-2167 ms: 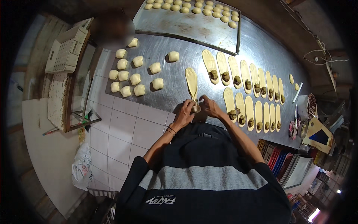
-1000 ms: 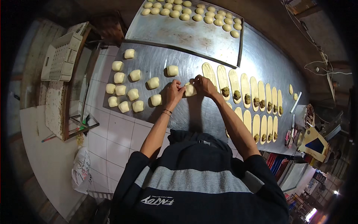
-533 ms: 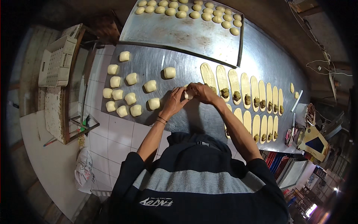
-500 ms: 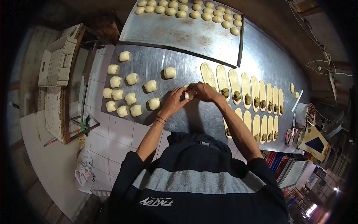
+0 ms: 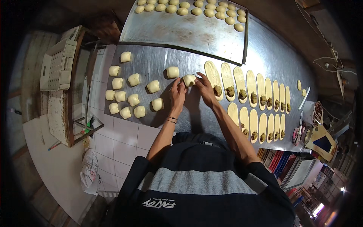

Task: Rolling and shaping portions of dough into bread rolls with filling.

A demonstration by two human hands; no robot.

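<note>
Steel worktable: long, bare metal, bearing everything below.

Baking tray: large, shallow, at the table's far side; one row of small round dough pieces along its far edge.

Flattened dough strips: two rows of long ovals to the right of the hands, each with a dark lump of filling near its near end.

Shaped dough rolls: about a dozen pale blocks, loosely grouped to the left of the hands, apart from one another.

Left hand and right hand: close together on the table, fingers curled from either side around one dough roll, which rests on the steel between the grouped rolls and the nearest strip.

White crate: off the table, far left.

White stick-like tool: right of the strips.
</note>
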